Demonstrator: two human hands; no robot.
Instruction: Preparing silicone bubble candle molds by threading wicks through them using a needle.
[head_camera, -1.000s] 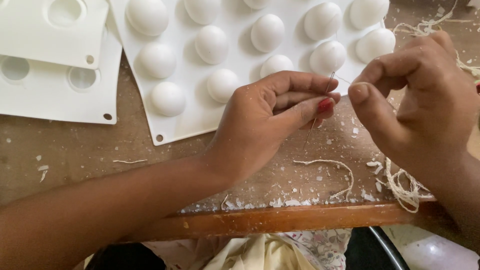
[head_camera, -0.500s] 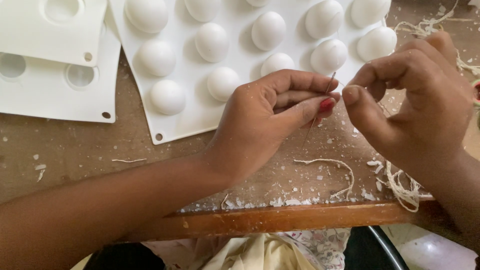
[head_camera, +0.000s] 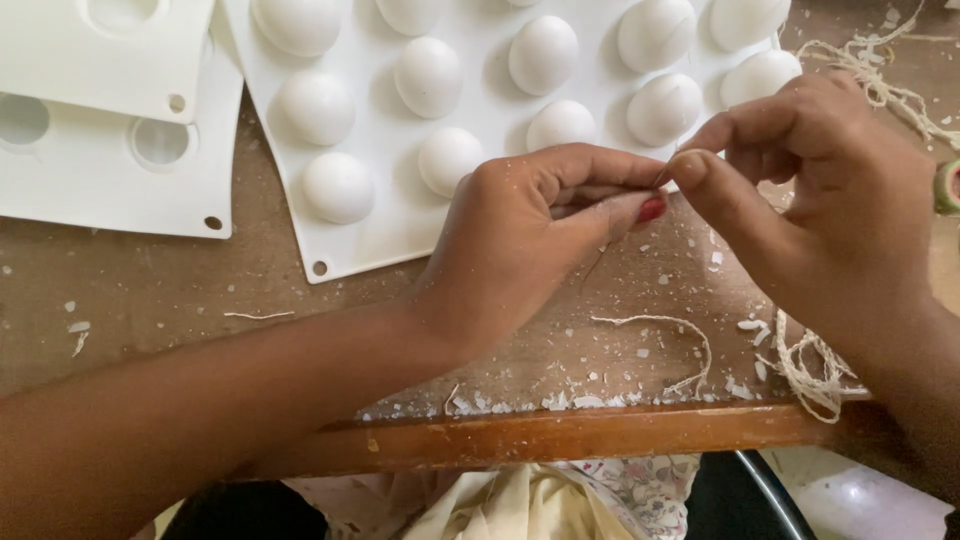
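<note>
The left hand (head_camera: 530, 235) is curled into a loose fist over the wooden table (head_camera: 180, 290), its thumb and forefinger pinched on a thin metal needle (head_camera: 597, 262). Only a short stretch of the needle shows below the thumb, slanting down and to the left; the upper end is hidden between the fingertips. The right hand (head_camera: 830, 215) comes in from the right with thumb and forefinger pressed together, their tips touching the left hand's fingertips just where the needle's top would be. It seems to grip a fine pale thread there, though the strand is too thin to be sure.

Just beyond the hands lies a white mould tray (head_camera: 480, 130) with rows of egg-shaped domes. To the far left sit two flat white mould sheets (head_camera: 100, 190) with round recesses. A loose piece of pale twine (head_camera: 670, 335) curls on the table near the hands, and a tangled bunch of twine (head_camera: 810, 365) lies at the near edge under the right wrist. White flakes are scattered across the table.
</note>
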